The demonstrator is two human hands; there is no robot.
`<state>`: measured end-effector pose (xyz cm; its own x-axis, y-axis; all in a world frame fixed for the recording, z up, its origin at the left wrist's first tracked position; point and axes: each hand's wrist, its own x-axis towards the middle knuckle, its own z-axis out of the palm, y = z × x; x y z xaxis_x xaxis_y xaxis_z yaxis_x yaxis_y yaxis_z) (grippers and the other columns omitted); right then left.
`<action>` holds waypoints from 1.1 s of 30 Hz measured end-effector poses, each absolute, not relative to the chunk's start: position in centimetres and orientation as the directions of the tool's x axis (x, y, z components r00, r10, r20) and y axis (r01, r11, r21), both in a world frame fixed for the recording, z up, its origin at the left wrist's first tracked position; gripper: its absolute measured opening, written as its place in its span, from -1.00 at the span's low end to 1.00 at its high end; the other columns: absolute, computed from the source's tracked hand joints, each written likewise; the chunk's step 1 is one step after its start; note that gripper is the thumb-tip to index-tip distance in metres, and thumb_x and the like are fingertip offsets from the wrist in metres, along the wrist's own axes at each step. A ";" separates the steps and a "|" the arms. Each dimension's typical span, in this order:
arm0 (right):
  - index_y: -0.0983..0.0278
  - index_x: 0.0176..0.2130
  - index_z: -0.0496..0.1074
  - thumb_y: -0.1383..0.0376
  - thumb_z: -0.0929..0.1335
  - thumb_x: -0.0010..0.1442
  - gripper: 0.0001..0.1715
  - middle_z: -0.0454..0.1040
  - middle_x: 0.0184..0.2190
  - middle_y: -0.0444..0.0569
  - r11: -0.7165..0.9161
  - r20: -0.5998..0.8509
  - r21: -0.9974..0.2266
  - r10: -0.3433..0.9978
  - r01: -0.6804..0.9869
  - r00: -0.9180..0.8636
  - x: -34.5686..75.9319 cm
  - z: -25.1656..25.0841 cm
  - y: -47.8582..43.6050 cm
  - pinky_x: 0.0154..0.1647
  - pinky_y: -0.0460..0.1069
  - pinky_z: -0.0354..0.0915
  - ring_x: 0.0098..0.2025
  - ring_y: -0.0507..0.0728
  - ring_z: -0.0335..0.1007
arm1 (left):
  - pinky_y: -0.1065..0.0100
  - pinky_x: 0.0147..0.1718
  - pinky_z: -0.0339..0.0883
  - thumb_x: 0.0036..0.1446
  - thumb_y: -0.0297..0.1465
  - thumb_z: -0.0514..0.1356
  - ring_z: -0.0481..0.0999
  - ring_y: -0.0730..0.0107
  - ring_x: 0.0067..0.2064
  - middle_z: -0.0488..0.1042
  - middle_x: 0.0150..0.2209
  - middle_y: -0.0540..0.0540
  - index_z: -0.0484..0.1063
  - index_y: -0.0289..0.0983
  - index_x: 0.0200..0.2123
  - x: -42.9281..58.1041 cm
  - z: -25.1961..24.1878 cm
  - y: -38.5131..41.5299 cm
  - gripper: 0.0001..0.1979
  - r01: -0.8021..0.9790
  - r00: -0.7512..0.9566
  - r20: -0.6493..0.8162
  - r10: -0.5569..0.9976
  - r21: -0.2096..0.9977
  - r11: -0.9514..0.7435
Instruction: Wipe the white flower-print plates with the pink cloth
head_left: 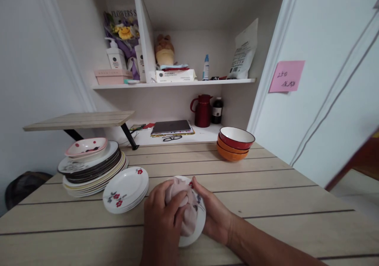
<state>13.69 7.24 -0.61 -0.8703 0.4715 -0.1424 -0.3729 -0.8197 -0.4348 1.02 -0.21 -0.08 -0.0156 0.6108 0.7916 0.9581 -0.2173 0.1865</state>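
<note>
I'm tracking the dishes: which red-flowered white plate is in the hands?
The plate at front centre: the right hand holds it while the left hand holds a pink cloth against it. The other red-flowered plates sit stacked to its left.

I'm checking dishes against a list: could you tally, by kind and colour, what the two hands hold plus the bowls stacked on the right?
Cloth: 1
Plate: 1
Red bowl: 1
Orange bowls: 2
Total: 5
</note>
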 end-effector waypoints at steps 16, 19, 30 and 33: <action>0.42 -0.25 0.46 -0.08 0.25 0.24 -0.41 0.55 -0.42 0.03 -0.864 -0.179 -0.323 0.456 -0.385 -0.872 13.9 -0.9 7.6 -0.42 -0.11 0.27 -0.44 0.04 0.46 | 0.09 -0.09 0.45 0.06 -0.55 0.13 0.49 0.21 -0.05 0.51 -0.06 -0.10 0.50 -0.15 -0.12 1.8 -0.2 0.1 -0.67 0.901 0.171 0.708 0.685 0.169 -0.400; 0.44 -0.25 0.47 -0.08 0.22 0.25 -0.37 0.55 -0.42 0.04 -0.866 -0.178 -0.330 0.448 -0.376 -0.876 13.9 -0.6 7.5 -0.40 -0.10 0.28 -0.45 0.04 0.46 | 0.07 -0.09 0.45 0.05 -0.55 0.15 0.49 0.20 -0.05 0.51 -0.06 -0.10 0.49 -0.17 -0.12 2.0 0.2 0.0 -0.68 0.898 0.190 0.698 0.690 0.161 -0.410; 0.47 -0.09 0.45 -0.06 0.23 0.26 -0.35 0.57 -0.27 0.12 -0.824 -0.147 -0.405 0.488 -0.397 -0.861 13.8 -0.6 7.2 -0.12 -0.02 0.29 -0.28 0.11 0.49 | 0.09 -0.06 0.38 0.09 -0.53 0.13 0.46 0.21 -0.02 0.51 -0.04 -0.07 0.50 -0.12 -0.14 1.1 0.7 -0.3 -0.69 0.930 0.144 0.662 0.736 0.164 -0.330; 0.46 -0.05 0.43 -0.05 0.21 0.28 -0.35 0.57 -0.25 0.13 -0.820 -0.127 -0.393 0.496 -0.416 -0.859 13.7 -0.4 7.1 -0.03 0.02 0.26 -0.24 0.12 0.49 | 0.09 -0.09 0.36 0.10 -0.52 0.12 0.44 0.20 -0.02 0.49 -0.01 -0.06 0.49 -0.08 -0.11 0.5 0.8 -0.4 -0.67 0.958 0.016 0.658 0.753 0.204 -0.199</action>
<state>13.66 7.06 -0.42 -0.8588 0.4963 -0.1272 -0.4156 -0.8200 -0.3935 0.52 -0.39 0.76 0.0159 0.7527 0.6582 0.9584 -0.1990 0.2044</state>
